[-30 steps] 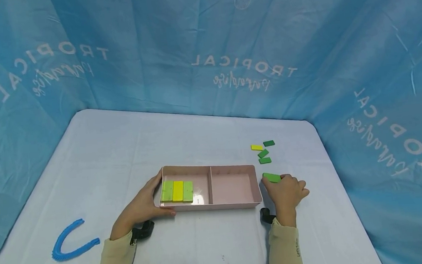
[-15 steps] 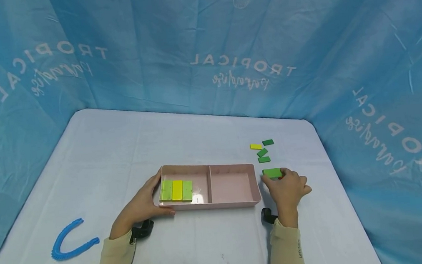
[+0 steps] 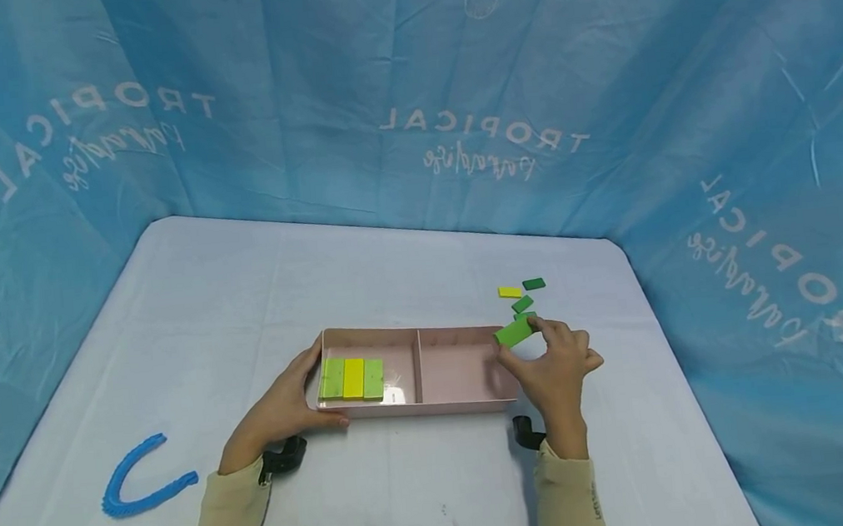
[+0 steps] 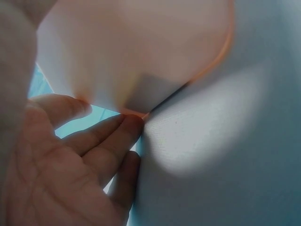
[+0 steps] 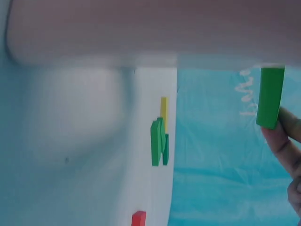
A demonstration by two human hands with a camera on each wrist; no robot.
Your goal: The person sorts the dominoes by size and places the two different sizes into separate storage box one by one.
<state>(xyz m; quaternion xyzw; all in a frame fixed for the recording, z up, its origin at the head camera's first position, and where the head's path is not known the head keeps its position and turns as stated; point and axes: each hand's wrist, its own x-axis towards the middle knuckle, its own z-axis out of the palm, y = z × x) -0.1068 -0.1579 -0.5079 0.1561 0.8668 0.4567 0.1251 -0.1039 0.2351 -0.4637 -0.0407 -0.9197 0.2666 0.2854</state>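
In the head view, my left hand (image 3: 283, 404) grips the left end of a pink two-compartment box (image 3: 457, 368), its thumb along the front wall. Two light green blocks and one yellow block (image 3: 353, 378) lie side by side in the left compartment. At the box's right end, my right hand (image 3: 554, 368) pinches a green block (image 3: 514, 333) between thumb and fingers, tilted above the rim. The right wrist view shows this same green block (image 5: 271, 96) raised off the table. The left wrist view has my fingers (image 4: 106, 148) against the box's corner.
Behind the right hand lie a yellow block (image 3: 510, 292), a dark green block (image 3: 534, 284) and a green block (image 3: 522, 304), with another partly hidden. A red piece (image 5: 138, 218) shows in the right wrist view. A blue ridged curved strip (image 3: 129, 493) lies at left.
My right hand has lifted the green block from the table and carried it left to the box's right end, tilting it. The left hand and box stay in place.
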